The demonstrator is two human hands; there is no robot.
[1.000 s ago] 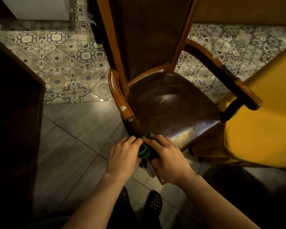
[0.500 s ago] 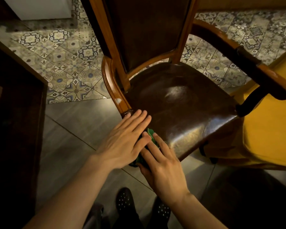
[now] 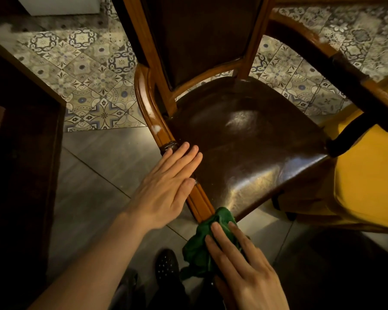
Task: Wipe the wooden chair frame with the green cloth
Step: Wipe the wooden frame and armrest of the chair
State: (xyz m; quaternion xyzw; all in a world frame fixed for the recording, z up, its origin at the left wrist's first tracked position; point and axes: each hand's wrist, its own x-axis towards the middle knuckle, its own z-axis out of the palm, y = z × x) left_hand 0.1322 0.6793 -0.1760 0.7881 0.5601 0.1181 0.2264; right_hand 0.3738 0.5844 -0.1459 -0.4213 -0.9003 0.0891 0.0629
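Note:
A wooden chair frame (image 3: 152, 113) with a dark brown leather seat (image 3: 251, 148) fills the middle of the view. Its left armrest runs down toward me and ends in a grooved wooden front post (image 3: 199, 202). My left hand (image 3: 166, 186) lies flat with fingers together against the left side of that armrest, holding nothing. The green cloth (image 3: 206, 245) is bunched at the lower end of the post. My right hand (image 3: 240, 262) presses on the cloth with fingers extended over it.
A yellow upholstered seat (image 3: 367, 186) stands close on the right under the chair's right armrest (image 3: 345, 70). Dark wooden furniture (image 3: 20, 153) lines the left side. Patterned tiles (image 3: 94, 86) and grey floor tiles (image 3: 103, 166) surround the chair. My dark shoe (image 3: 166, 265) is below.
The two hands have separated. My right hand drew the green cloth down along the post toward me, exposing the wood, while my left hand stayed flat up on the armrest side.

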